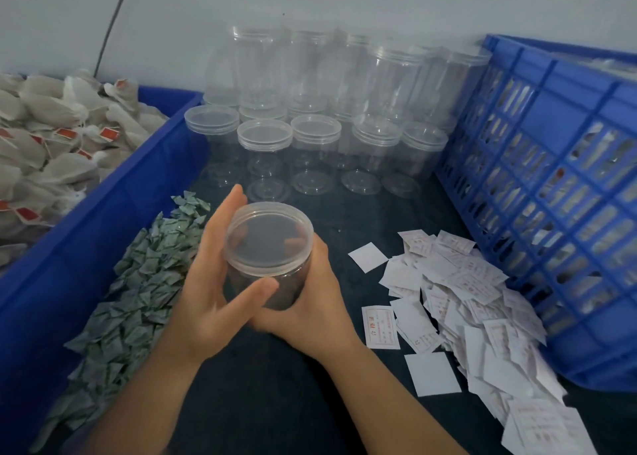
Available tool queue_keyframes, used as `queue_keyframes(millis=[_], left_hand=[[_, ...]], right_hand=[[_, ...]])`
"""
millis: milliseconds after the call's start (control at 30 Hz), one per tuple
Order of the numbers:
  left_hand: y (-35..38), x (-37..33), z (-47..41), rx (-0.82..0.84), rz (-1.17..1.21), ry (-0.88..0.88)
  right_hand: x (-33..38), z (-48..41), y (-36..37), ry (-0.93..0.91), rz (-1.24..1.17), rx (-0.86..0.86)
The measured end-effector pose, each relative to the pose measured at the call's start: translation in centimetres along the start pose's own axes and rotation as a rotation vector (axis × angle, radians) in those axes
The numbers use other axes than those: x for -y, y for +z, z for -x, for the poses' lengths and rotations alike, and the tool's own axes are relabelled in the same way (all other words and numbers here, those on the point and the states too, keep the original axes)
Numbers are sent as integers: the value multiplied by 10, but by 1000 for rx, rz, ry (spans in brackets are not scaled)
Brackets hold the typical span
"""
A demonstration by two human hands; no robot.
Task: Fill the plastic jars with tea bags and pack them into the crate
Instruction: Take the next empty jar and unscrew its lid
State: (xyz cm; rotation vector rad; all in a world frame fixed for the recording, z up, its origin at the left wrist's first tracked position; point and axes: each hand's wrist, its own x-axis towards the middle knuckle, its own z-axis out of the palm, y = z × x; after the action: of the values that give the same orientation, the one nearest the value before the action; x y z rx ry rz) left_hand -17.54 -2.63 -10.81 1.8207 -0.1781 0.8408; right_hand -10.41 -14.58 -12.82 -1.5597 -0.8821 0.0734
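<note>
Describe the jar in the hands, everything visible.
The clear plastic jar is round, with a translucent lid seated on top. It looks empty: the dark table shows through it. It is held roughly upright above the table. The left hand cups its left side, thumb across the front; the right hand wraps its lower right.

Head-worn view, forward and down (close in), over the table (362,213)
</note>
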Motion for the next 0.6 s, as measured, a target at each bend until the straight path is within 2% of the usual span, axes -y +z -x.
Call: queue_keyframes(millis=[33, 100, 167, 233, 267, 300, 367, 467, 600], left_hand=[[0, 1, 0, -6, 0, 28], [-1, 2, -4, -129, -88, 65], [-4, 1, -8, -391, -111, -1], [-14, -1, -13, -642, 177, -152], [-18, -1, -16, -689, 338, -220], [-21, -1, -18, -696, 426, -301], [-19, 1, -18, -649, 366, -462], [-5, 8, -12, -480, 26, -641], [0, 18, -7, -306, -327, -675]], right_hand=[[0, -1, -1, -2, 15, -2], [2, -2, 0, -13, 66, -5], [-2, -3, -1, -43, 131, -47], [-6, -3, -5, 5, 169, -112], [-8, -4, -6, 46, 165, -130], [-10, -3, -7, 76, 161, -143], [-12, -3, -7, 92, 163, -196], [-12, -2, -6, 43, 159, -366], [-11, -4, -15, -82, 292, -515]])
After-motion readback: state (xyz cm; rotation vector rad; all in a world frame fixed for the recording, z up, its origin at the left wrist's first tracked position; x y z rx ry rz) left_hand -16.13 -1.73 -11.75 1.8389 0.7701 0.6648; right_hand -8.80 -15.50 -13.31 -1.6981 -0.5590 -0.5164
